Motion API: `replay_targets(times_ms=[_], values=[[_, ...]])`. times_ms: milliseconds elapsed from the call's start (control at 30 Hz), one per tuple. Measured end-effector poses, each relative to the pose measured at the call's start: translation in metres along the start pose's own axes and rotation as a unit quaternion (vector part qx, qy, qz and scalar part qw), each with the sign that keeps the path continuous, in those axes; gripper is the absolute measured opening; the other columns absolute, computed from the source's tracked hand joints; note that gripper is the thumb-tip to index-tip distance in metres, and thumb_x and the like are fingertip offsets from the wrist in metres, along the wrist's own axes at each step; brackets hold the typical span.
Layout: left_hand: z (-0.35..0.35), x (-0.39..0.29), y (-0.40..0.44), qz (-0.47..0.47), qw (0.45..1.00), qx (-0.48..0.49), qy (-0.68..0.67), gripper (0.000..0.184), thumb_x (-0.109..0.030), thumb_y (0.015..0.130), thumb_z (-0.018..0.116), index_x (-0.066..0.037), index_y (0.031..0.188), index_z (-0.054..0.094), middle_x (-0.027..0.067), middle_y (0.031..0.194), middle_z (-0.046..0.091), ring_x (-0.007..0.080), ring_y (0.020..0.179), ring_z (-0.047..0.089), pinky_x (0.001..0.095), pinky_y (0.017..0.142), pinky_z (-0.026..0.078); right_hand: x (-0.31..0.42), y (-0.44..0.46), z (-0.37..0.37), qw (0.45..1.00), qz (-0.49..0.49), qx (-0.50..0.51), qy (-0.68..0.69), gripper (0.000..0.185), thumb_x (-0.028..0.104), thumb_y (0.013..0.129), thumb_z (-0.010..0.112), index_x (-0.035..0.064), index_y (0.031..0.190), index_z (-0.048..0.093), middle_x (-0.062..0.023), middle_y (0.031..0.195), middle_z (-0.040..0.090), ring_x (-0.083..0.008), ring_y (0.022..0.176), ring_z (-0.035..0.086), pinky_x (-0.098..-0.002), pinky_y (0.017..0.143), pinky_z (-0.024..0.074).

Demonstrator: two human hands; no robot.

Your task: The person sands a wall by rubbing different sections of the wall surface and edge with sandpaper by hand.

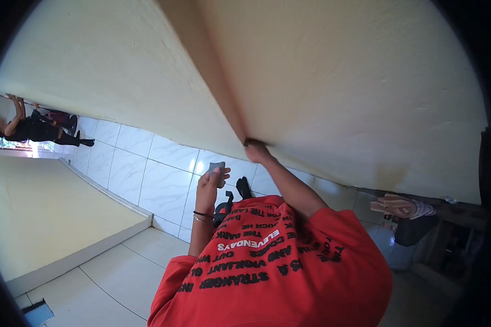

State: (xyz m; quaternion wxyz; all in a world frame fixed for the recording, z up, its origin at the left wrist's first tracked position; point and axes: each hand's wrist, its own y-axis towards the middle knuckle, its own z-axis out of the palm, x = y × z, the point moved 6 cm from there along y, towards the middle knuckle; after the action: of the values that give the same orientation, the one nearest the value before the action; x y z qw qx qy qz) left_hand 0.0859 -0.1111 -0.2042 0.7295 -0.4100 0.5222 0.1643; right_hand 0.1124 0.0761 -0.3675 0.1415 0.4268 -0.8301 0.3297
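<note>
My left hand (pixel 208 185) is closed around a small grey rectangular block (pixel 216 170), with the thumb across its face. What the block is made of I cannot tell. My right hand (pixel 258 152) reaches forward and presses at the lower end of the cream wall's projecting edge (pixel 223 103). Its fingers are curled, and a dark patch shows at their tips; whether that is a held object or shadow is unclear. Both arms come out of a red T-shirt (pixel 273 261) with printed lettering.
White marbled floor tiles (pixel 158 185) run along the wall. At left a low cream wall (pixel 65 212) ends in a corner. Another person (pixel 38 128) in dark clothes stands far left, arms raised to the wall. Cloths (pixel 403 210) hang at right beside dark furniture.
</note>
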Motion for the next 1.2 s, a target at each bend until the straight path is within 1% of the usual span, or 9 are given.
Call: replay_targets(times_ms=[67,200,267,467,600,733,833,967,1200], values=[[-0.004,-0.003,-0.002,-0.001,1.000,-0.020,-0.004,0.035,-0.029,0.088,0.044,0.001,0.105,0.054,0.0103,0.094,0.062,0.0154,0.083,0.057,0.0251,0.069,0.042,-0.007,0.016,0.012,0.989,0.033,-0.088,0.115,0.032,0.021,0.078,0.040,-0.0026,0.091,0.059,-0.0273,0.095,0.056,-0.0375,0.091,0.055,-0.0438,0.080,0.0433],[0.006,0.000,0.000,-0.012,1.000,-0.009,0.001,0.034,-0.028,0.088,0.044,0.000,0.105,0.054,0.0102,0.095,0.061,0.0157,0.083,0.058,0.0261,0.071,0.044,-0.018,-0.039,-0.025,0.991,-0.043,-0.090,0.088,0.039,0.028,0.081,0.041,-0.0059,0.092,0.057,-0.0300,0.093,0.055,-0.0388,0.090,0.055,-0.0429,0.079,0.0430],[0.021,0.004,0.002,-0.017,1.000,0.009,0.010,0.034,-0.028,0.088,0.044,-0.001,0.105,0.054,0.0100,0.095,0.062,0.0157,0.084,0.058,0.0261,0.071,0.043,-0.067,-0.062,-0.031,0.954,0.061,-0.080,0.282,0.049,0.037,0.083,0.042,-0.0092,0.094,0.055,-0.0316,0.091,0.055,-0.0400,0.090,0.054,-0.0411,0.077,0.0428],[0.103,0.014,0.008,-0.027,0.991,0.116,0.055,0.037,-0.030,0.089,0.043,0.000,0.106,0.054,0.0089,0.094,0.062,0.0149,0.084,0.057,0.0253,0.070,0.042,-0.181,-0.165,-0.080,0.888,0.050,-0.127,0.439,0.054,0.043,0.086,0.044,-0.0045,0.111,0.049,-0.0123,0.107,0.056,-0.0203,0.100,0.050,-0.0293,0.089,0.0345],[0.152,0.032,0.009,-0.046,0.981,0.179,0.060,0.038,-0.031,0.089,0.042,0.001,0.107,0.053,0.0092,0.096,0.061,0.0148,0.083,0.057,0.0253,0.069,0.042,-0.258,-0.244,-0.125,0.899,0.146,-0.202,0.359,0.054,0.043,0.085,0.045,-0.0049,0.110,0.050,-0.0131,0.106,0.057,-0.0206,0.100,0.051,-0.0304,0.089,0.0350],[0.177,0.036,0.005,-0.051,0.974,0.211,0.059,0.040,-0.033,0.089,0.042,0.002,0.106,0.053,0.0090,0.097,0.061,0.0147,0.083,0.056,0.0247,0.069,0.041,-0.277,-0.312,-0.179,0.915,0.247,-0.243,0.206,0.055,0.044,0.085,0.043,-0.0089,0.095,0.055,-0.0239,0.093,0.059,-0.0341,0.089,0.056,-0.0381,0.080,0.0401],[0.173,0.030,0.002,-0.050,0.977,0.199,0.056,0.040,-0.033,0.089,0.042,0.002,0.106,0.053,0.0089,0.097,0.061,0.0149,0.083,0.056,0.0244,0.070,0.041,-0.278,-0.314,-0.187,0.925,0.354,-0.119,0.074,0.053,0.041,0.085,0.040,-0.0089,0.089,0.056,-0.0283,0.089,0.056,-0.0411,0.087,0.054,-0.0435,0.079,0.0402],[0.143,0.032,0.006,-0.059,0.984,0.162,0.039,0.040,-0.033,0.089,0.042,0.002,0.105,0.053,0.0086,0.097,0.061,0.0148,0.083,0.056,0.0241,0.071,0.041,-0.249,-0.270,-0.172,0.955,0.217,-0.203,-0.015,0.051,0.038,0.084,0.042,-0.0092,0.070,0.056,-0.0294,0.076,0.055,-0.0397,0.078,0.056,-0.0440,0.072,0.0416],[0.058,0.017,0.008,-0.058,0.996,0.071,-0.013,0.037,-0.030,0.088,0.044,0.002,0.103,0.054,0.0080,0.093,0.061,0.0140,0.084,0.056,0.0252,0.070,0.042,-0.114,-0.153,-0.112,0.988,0.107,-0.055,-0.100,0.041,0.031,0.085,0.038,-0.0039,0.080,0.059,-0.0250,0.084,0.058,-0.0388,0.081,0.056,-0.0464,0.077,0.0426]])
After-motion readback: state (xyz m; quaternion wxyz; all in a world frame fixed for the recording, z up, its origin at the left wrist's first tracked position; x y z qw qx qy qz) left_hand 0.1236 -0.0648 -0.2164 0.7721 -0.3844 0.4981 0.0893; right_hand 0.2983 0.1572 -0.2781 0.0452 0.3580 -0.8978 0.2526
